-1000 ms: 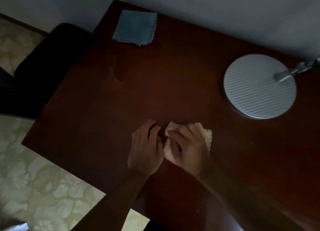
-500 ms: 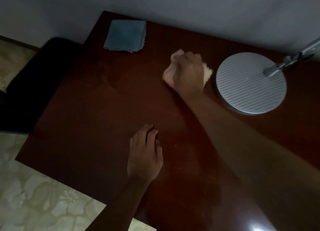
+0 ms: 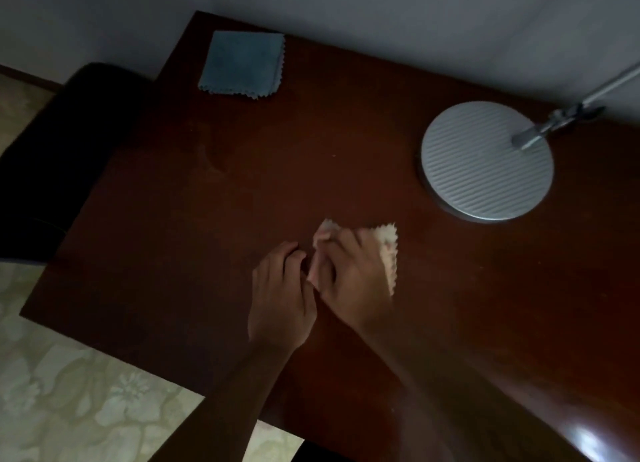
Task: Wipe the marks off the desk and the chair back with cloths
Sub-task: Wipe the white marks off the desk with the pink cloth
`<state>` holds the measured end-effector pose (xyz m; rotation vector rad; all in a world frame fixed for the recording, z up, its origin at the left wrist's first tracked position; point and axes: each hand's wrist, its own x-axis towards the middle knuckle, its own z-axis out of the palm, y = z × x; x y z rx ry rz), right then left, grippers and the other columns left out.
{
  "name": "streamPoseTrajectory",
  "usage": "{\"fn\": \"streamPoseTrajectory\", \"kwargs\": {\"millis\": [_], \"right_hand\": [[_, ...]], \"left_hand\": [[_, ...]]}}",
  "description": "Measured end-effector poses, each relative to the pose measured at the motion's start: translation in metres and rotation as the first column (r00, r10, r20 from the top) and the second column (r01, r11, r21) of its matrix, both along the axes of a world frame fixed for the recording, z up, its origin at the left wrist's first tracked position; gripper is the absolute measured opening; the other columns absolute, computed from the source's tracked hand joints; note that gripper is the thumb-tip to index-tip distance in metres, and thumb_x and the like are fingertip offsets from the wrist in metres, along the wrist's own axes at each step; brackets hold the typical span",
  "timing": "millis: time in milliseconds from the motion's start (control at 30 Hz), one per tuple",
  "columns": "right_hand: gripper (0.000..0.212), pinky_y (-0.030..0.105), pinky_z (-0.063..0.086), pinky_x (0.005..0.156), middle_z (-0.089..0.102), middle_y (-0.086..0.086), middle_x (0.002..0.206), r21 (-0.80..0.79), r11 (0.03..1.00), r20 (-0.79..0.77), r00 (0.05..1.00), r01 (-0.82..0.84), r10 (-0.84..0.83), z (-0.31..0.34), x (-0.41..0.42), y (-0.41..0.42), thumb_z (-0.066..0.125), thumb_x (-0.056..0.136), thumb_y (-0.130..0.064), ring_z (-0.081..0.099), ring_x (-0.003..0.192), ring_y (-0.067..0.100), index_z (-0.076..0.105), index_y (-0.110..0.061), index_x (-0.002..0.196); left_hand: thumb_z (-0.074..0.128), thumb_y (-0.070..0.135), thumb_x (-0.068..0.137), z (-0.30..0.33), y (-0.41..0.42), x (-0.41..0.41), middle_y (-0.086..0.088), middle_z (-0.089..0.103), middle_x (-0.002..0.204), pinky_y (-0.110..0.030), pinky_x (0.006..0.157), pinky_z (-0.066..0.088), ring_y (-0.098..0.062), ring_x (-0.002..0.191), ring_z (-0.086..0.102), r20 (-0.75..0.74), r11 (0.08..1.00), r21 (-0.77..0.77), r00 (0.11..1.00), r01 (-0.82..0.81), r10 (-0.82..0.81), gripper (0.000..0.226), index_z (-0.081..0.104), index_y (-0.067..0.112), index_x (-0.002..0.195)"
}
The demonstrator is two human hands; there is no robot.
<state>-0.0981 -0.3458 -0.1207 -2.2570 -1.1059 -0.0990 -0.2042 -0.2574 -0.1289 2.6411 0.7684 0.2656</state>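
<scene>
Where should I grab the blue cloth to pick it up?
Pinch the blue cloth at its zigzag near edge, coming from above on your side. It lies folded flat at the desk's far corner, with nothing touching it.

A dark reddish-brown wooden desk (image 3: 207,219). A folded blue cloth (image 3: 242,63) lies near its far left corner. A round ribbed grey lamp base (image 3: 485,164) stands towards the far right. A cream cloth (image 3: 388,243) lies mid-desk, under a right hand (image 3: 349,274); a left hand (image 3: 280,295) rests beside it.
</scene>
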Motion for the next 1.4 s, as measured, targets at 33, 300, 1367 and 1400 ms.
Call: {"fn": "streamPoseTrajectory", "kwargs": {"millis": [33,300,1367,1400], "right_hand": [[0.025,0.042,0.047,0.078,0.067,0.010,0.102,0.007,1.000,0.004,1.000,0.003,-0.003,0.000,-0.013,-0.008,0.052,0.088,-0.014,0.051,0.086,0.026,0.072,-0.004,0.099],[0.030,0.042,0.045,0.081,0.064,0.013,0.112,-0.017,0.998,-0.111,0.991,0.066,-0.068,-0.001,-0.078,-0.052,0.050,0.095,-0.020,0.055,0.086,0.033,0.068,-0.006,0.115],[0.032,0.039,0.044,0.079,0.059,0.017,0.102,-0.159,0.602,0.052,0.615,0.783,-0.787,0.003,-0.048,-0.622,0.067,0.089,-0.029,0.054,0.088,0.031,0.070,-0.009,0.114],[0.032,0.039,0.045,0.077,0.058,0.017,0.097,-0.152,0.532,0.056,0.545,0.833,-0.837,0.004,-0.043,-0.639,0.069,0.087,-0.028,0.052,0.086,0.031,0.070,-0.007,0.111]], "left_hand": [[0.040,0.023,0.091,0.000,0.000,0.000,-0.014,0.058,0.127,-0.038,0.098,0.036,-0.027,0.115,0.051,0.008,1.000,0.000,1.000,0.001,-0.001,0.034,0.060,0.006,0.113],[0.042,0.018,0.087,0.004,-0.006,-0.002,-0.016,0.058,0.126,-0.046,0.098,0.035,-0.032,0.116,0.051,0.028,0.996,0.074,0.999,0.042,-0.045,0.033,0.063,0.007,0.110],[0.054,0.032,0.084,0.018,-0.584,0.120,0.000,0.062,0.100,-0.041,0.088,0.034,-0.024,0.092,0.057,-0.047,0.548,0.124,0.557,0.827,-0.829,0.027,0.062,0.024,0.109],[0.052,0.029,0.082,0.020,-0.595,0.122,0.000,0.063,0.104,-0.041,0.089,0.034,-0.024,0.095,0.058,-0.062,0.542,0.092,0.549,0.835,-0.834,0.030,0.062,0.024,0.110]]}}
